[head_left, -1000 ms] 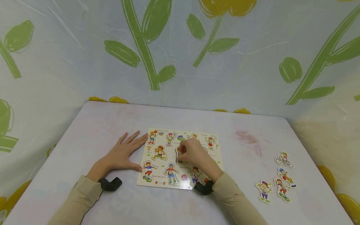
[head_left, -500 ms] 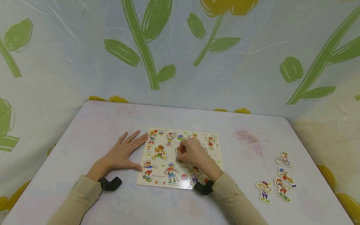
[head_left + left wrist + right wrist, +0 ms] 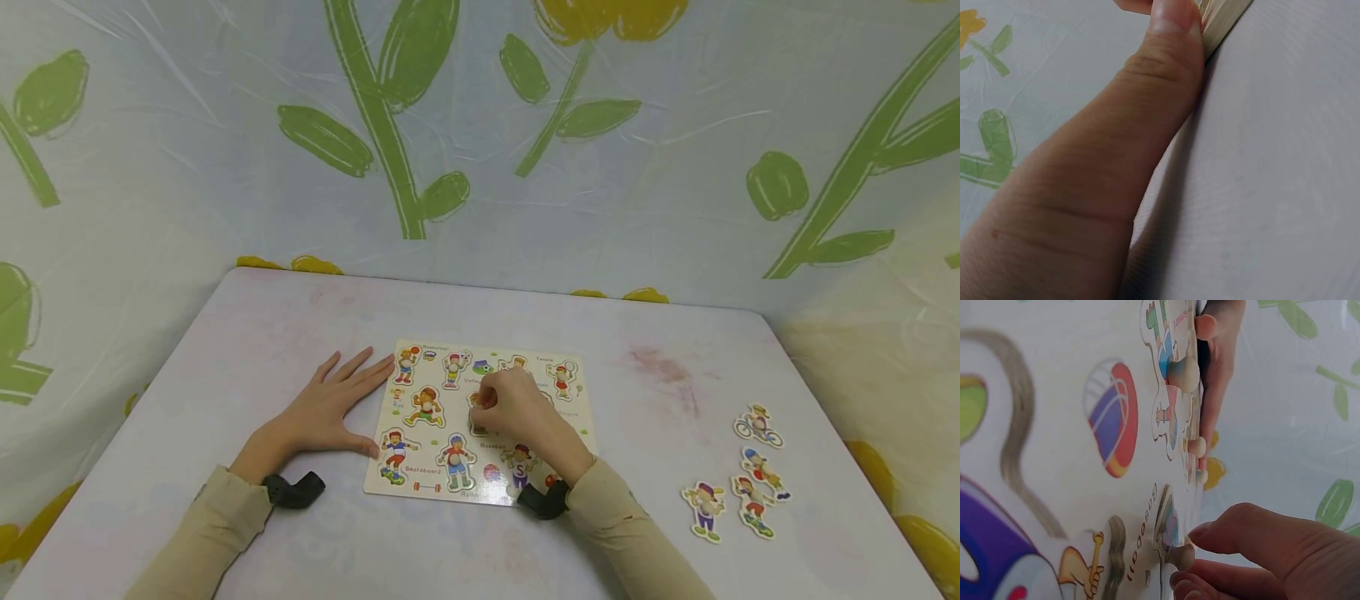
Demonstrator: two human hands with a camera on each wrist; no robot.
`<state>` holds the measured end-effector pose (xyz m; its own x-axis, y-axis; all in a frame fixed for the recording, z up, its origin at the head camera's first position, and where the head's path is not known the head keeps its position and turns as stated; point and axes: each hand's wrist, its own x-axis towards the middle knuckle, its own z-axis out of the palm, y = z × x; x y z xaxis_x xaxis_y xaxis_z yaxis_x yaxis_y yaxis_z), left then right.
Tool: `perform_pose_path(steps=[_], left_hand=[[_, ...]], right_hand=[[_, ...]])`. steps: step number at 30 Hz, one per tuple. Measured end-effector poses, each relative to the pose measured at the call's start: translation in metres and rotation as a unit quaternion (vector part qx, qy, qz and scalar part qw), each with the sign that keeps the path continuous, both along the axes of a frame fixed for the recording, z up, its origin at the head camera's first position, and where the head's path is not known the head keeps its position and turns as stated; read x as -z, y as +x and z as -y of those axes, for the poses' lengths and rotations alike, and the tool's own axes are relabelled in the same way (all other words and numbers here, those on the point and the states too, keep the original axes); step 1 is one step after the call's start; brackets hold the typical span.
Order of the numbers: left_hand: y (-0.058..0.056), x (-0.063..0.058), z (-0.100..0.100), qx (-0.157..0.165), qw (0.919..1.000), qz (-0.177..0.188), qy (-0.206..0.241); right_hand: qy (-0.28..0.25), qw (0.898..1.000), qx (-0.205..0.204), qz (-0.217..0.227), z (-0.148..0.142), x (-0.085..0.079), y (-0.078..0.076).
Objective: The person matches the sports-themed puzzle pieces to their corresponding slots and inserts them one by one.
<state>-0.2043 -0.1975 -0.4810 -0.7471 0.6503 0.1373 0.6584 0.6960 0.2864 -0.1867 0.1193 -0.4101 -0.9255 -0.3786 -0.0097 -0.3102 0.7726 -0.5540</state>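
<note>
A cream wooden peg puzzle board [image 3: 456, 417] with sports figures lies flat on the table. My left hand [image 3: 318, 417] rests spread at its left side, with thumb and fingertips at the board's edge. In the left wrist view the thumb [image 3: 1172, 62] presses against that edge. My right hand [image 3: 525, 417] is over the middle of the board. In the right wrist view its thumb and fingers pinch the round wooden knob [image 3: 1182, 556] of a puzzle piece [image 3: 1171, 525], low at the board near the word "Baseball". The hand hides most of this piece from the head view.
Several loose knobbed puzzle pieces lie at the right of the table, among them a cyclist [image 3: 757, 427], a skateboarder [image 3: 753, 507] and a figure in purple trousers [image 3: 705, 510]. A flower-printed curtain [image 3: 637, 200] hangs behind the table [image 3: 480, 558].
</note>
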Motion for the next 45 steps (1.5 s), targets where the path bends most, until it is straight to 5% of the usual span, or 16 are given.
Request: perform_pose_path(steps=[32, 39, 45], left_hand=[[0.002, -0.002, -0.001, 0.001, 1.0, -0.004, 0.006], [0.002, 0.0, -0.001, 0.003, 0.9999, -0.004, 0.015], [0.002, 0.001, -0.001, -0.003, 1.0, 0.005, 0.004]], right_hand=[[0.021, 0.999, -0.016, -0.019, 0.0, 0.001, 0.001], [0.049, 0.999, 0.014, -0.005, -0.008, -0.007, 0.004], [0.06, 0.996, 0.032, -0.052, -0.025, -0.013, 0.001]])
